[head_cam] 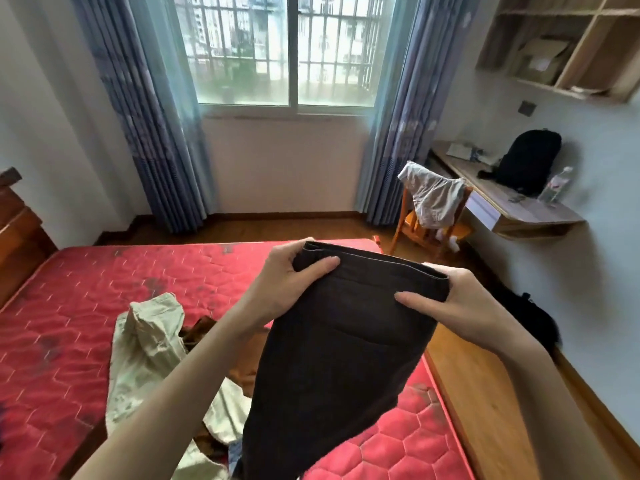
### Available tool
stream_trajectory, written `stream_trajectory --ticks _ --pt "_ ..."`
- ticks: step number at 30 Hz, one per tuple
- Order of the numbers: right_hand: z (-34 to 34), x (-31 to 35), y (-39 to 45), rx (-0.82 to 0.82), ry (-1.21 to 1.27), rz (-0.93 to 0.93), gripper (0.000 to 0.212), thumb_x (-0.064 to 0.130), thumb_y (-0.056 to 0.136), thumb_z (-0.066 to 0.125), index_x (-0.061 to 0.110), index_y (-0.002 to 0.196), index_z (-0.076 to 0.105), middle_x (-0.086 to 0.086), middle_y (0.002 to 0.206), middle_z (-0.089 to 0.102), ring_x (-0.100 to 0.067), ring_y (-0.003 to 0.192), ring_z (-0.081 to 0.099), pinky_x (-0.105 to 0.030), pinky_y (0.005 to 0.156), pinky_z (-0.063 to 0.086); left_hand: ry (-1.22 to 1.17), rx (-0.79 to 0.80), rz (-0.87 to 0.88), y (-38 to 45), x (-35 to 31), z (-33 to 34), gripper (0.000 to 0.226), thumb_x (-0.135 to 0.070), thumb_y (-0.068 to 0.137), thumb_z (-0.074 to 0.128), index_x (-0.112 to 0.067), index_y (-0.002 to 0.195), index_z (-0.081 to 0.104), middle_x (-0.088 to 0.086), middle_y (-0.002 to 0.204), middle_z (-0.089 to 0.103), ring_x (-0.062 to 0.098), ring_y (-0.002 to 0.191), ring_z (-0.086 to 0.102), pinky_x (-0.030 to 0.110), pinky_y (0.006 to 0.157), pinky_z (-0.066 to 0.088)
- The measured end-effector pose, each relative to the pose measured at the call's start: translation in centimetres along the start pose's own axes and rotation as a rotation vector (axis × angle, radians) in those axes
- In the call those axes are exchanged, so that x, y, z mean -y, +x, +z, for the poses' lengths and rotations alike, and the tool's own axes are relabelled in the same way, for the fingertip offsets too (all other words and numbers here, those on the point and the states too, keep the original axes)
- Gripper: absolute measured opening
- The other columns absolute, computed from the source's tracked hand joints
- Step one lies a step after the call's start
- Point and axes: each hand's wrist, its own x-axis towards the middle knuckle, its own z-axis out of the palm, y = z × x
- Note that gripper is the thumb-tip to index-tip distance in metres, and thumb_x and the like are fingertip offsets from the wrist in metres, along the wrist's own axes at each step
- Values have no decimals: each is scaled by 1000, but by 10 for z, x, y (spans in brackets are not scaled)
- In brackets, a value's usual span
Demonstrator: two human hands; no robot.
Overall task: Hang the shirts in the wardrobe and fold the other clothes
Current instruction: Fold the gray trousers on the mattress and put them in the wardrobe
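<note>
Centrally, dark trousers (339, 344), folded lengthwise, held up over the near right part of the red mattress (69, 306). Left hand (294, 275) pinches the top edge's left corner, thumb in front, fingers curled behind; right hand (446, 303) pinches the right corner likewise. Beige garment (145, 344) lies crumpled on the mattress, left; brown garment (242, 372) beside it. Grey garment (433, 195) draped over the far chair (408, 223).

Daylight came through a barred sliding window (287, 50) flanked by blue curtains (149, 133). A red quilted mattress (69, 306) lay on a dark wooden bed frame over a wood floor (485, 375). On the right wall hung open shelving (568, 46) above a floating worktop (519, 209), with a wooden chair (426, 233) beside it
</note>
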Motion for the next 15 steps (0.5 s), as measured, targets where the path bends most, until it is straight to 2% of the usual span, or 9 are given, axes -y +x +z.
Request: stream_trajectory --ticks 4,7,9,11,15 --pt "-31 -25 21 353 39 212 36 13 90 79 16 125 72 -3 111 79 -21 104 75 -30 78 61 113 131 -139 15 10 20 18 -23 92 78 -5 92 73 11 87 75 15 78 69 41 73 57" --pt "-38 -44 49 511 -69 339 30 21 86 84 11 114 76 -11 104 79 -31 99 76 -43 77 61 145 345 -313 29 14 17 23 -24 87 84 -5 98 76 10 90 75 14 81 71 32 72 57" --pt "-37 -54 74 549 -110 345 29 23 86 85 11 111 77 -10 103 80 -29 97 77 -49 82 61 175 523 -454 42 18 7 29 -26 84 86 -10 107 78 4 101 79 16 93 76 30 81 62" --pt "-33 -63 104 536 -160 306 26 24 86 85 13 109 78 -9 101 80 -27 96 77 -52 84 61 257 600 -512 60 30 -4 35 -29 83 87 -13 112 78 2 105 79 15 97 76 32 87 62" --pt "-27 -71 170 382 -210 206 21 22 86 84 18 106 80 3 98 81 -14 94 76 -42 89 62 374 430 -459 119 67 -27 28 -24 82 88 -12 105 80 4 97 80 18 91 77 41 87 63"
